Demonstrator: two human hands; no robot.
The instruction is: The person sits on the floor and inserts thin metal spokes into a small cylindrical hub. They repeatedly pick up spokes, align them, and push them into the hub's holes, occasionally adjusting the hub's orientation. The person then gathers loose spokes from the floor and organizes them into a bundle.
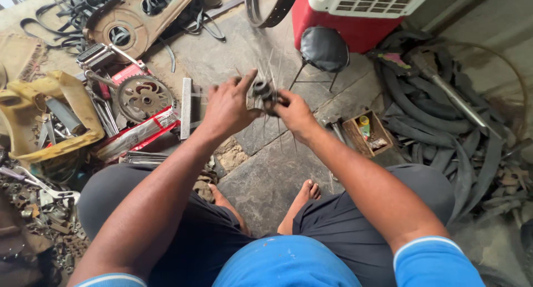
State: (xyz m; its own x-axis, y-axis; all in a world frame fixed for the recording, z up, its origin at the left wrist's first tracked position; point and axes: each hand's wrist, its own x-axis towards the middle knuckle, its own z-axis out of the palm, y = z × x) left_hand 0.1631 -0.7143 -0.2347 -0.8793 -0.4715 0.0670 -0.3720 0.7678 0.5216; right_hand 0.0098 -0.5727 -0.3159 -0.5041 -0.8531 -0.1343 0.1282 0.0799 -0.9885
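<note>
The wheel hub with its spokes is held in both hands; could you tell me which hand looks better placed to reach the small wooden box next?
Probably the right hand: the wooden box lies on its side, while the left hand grips the hub opposite.

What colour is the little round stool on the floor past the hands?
The stool has a black round seat on thin dark metal legs, seen in the head view.

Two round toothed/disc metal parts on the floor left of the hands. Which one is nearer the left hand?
The toothed sprocket by the red box, close to the left hand. The bigger tan disc plate lies farther up.
</note>
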